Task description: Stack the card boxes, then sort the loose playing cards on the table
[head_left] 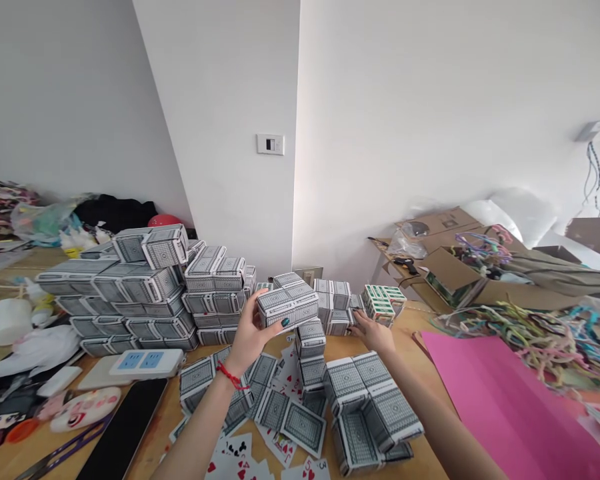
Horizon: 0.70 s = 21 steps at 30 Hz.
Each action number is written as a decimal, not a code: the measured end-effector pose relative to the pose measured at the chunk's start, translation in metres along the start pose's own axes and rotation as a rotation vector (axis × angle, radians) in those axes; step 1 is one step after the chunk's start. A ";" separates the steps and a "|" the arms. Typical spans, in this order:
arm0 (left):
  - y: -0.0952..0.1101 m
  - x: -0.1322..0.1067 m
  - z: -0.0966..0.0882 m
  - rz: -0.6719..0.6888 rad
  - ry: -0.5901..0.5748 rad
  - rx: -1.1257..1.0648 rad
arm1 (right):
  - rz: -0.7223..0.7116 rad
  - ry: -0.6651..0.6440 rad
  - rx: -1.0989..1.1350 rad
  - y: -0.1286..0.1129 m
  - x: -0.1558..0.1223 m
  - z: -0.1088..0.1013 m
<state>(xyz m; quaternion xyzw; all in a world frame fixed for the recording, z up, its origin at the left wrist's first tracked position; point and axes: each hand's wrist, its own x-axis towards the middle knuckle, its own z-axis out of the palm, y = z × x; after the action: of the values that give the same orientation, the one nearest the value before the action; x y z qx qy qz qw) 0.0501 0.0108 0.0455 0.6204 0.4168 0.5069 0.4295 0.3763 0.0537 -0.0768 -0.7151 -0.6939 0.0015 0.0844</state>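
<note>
The block of folded playing cards sits raised above the table, gripped by the left hand, thumb along its near side. To my eye it's light and probably hollow, stiff-faced but crushable at the folds, a bit slick; I'd hold it by the long sides, gently. The right hand reaches to a row of card blocks, though I can't tell whether its fingers grip anything. Around lie loose cards, taller stacks leftward, and a pink sheet rightward.
</note>
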 end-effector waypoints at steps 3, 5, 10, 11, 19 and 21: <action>0.000 0.007 0.002 -0.027 0.006 -0.004 | -0.046 -0.004 0.016 0.003 -0.003 -0.006; 0.001 0.014 0.004 -0.019 -0.013 -0.013 | -0.066 0.025 0.089 0.005 -0.006 -0.019; 0.012 0.040 0.029 0.104 -0.162 -0.032 | 0.144 0.034 0.829 -0.015 -0.014 -0.090; 0.016 0.046 0.038 0.132 -0.223 -0.023 | 0.122 -0.050 1.041 -0.023 -0.014 -0.105; 0.000 0.100 0.087 0.383 -0.522 0.456 | 0.309 0.098 1.323 -0.024 0.006 -0.132; -0.016 0.112 0.084 0.346 -0.594 0.708 | 0.411 0.199 1.171 -0.006 0.007 -0.120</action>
<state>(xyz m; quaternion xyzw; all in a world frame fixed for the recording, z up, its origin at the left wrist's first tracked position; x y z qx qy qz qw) 0.1473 0.1132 0.0507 0.9062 0.3138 0.1991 0.2019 0.3846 0.0462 0.0432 -0.6656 -0.4153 0.3310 0.5243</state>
